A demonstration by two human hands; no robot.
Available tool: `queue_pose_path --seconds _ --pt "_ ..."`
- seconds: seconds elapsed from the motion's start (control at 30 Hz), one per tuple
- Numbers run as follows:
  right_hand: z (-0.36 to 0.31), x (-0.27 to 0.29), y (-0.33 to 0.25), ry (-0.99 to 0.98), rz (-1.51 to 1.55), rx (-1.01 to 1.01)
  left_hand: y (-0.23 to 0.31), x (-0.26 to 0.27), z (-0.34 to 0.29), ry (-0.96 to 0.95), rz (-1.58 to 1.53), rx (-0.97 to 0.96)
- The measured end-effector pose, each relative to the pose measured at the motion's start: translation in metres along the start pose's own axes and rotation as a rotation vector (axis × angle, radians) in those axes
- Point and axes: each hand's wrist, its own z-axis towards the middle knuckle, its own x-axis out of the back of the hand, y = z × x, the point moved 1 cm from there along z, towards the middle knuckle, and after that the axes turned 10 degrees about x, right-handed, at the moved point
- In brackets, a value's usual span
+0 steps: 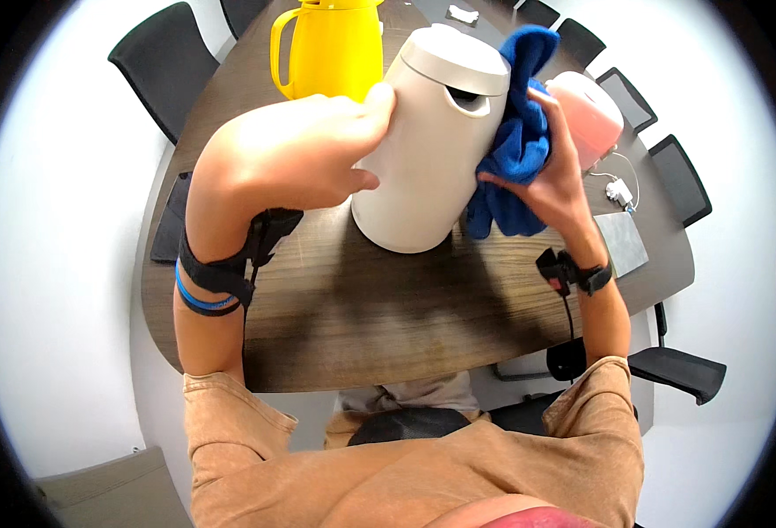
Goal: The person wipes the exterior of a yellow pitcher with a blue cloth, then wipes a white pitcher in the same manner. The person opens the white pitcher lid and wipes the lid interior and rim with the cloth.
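Note:
A white jug (429, 167) with a lid and a dark spout opening, like an insulated pitcher, leans slightly over the wooden table (379, 339). My left hand (340, 145) grips its left side; the thumb shows and some fingers are hidden behind the body. Bunched in my right hand (551, 172) is a blue cloth (520, 150), pressed against the jug's right side. The jug's handle is out of sight. Just beyond my left hand stands a yellow jug (335, 53) with a loop handle.
A pink container (586, 110) stands right of the cloth, beside a white plug with a cable (618, 191) and a grey flat pad (621, 244). A dark flat item (170, 220) lies by my left arm. Black chairs (172, 66) surround the table. A small white object (463, 14) lies far back.

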Motion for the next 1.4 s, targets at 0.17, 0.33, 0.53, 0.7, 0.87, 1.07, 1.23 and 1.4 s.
queue_pose_path --seconds 0.17,0.33,0.53,0.7,0.87,1.07,1.23,1.4 --pt "0.011 0.018 0.036 -0.048 0.07 -0.001 0.01 0.006 -0.004 -0.095 -0.08 -0.074" --pt "-0.013 0.01 0.056 -0.096 0.263 -0.284 0.012 0.021 -0.006 -0.257 -0.195 -0.079" --pt "-0.062 -0.028 0.047 -0.402 0.327 -0.313 -0.016 -0.001 0.024 -0.234 -0.074 0.159" --pt "-0.044 -0.015 0.026 -0.347 0.305 -0.351 -0.028 -0.028 0.044 -0.27 -0.266 0.132" --pt "-0.02 0.009 0.01 -0.138 0.157 -0.166 -0.014 -0.019 0.043 -0.288 -0.395 0.169" --pt "0.024 0.014 -0.01 -0.031 0.069 0.005 -0.012 -0.013 0.032 -0.22 -0.272 0.176" --pt "0.014 -0.016 0.023 -0.017 0.221 -0.043 -0.008 0.0 0.026 -0.263 -0.196 0.238" --pt "-0.047 -0.044 0.05 -0.384 0.298 -0.24 -0.013 0.0 0.024 -0.24 -0.226 0.181"
